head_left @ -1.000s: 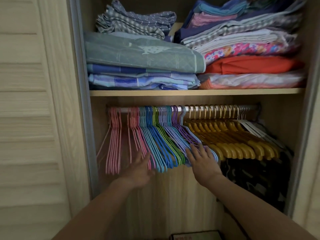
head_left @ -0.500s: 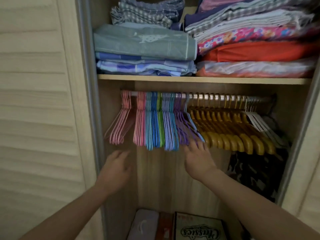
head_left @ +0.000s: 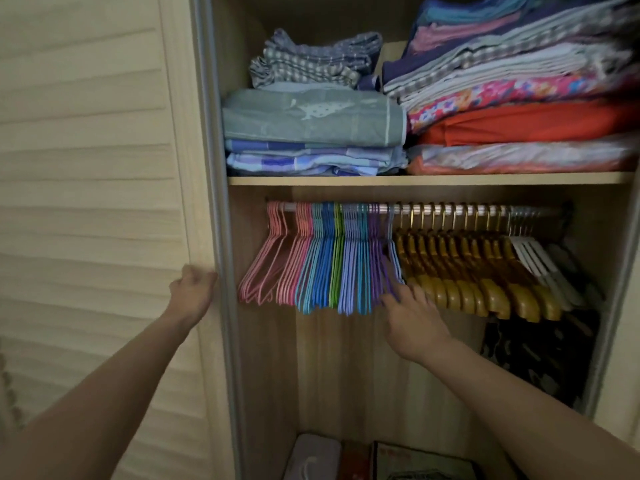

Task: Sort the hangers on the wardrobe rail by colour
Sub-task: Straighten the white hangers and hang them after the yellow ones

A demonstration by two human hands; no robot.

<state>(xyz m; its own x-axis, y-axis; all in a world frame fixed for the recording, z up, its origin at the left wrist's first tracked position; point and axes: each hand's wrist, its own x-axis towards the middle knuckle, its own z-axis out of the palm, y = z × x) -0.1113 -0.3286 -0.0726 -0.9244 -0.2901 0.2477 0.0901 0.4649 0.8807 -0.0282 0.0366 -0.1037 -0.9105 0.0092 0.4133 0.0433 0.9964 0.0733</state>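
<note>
One metal rail [head_left: 450, 210] crosses the middle of the frame under the shelf [head_left: 415, 179], and the hangers on it fall into colour bands, left to right: pink hangers [head_left: 277, 261] in two clumps with a gap between them, teal and blue hangers [head_left: 320, 261], a thin green band [head_left: 336, 258], lilac-blue hangers [head_left: 356, 265], purple hangers [head_left: 375, 258], then roughly a dozen wooden hangers [head_left: 467, 271] and a few white hangers [head_left: 540, 261] at the right. The thin ones are packed too tightly to count exactly. Two stacks of folded linens [head_left: 311, 133] sit on the shelf above.

The right hand [head_left: 412, 320], centre of the frame, reaches up with fingers straight and slightly spread; its fingertips [head_left: 391, 299] touch the lower ends of the purple hangers, just beside the first wooden one. It grips nothing. The left hand [head_left: 192, 292], at mid-left, has its fingers curled over the edge of the louvred door [head_left: 104, 168].

Half a second ago the left hand hung open and free below the pink hangers; it has since moved left onto the door. The right hand stays where it was.
</note>
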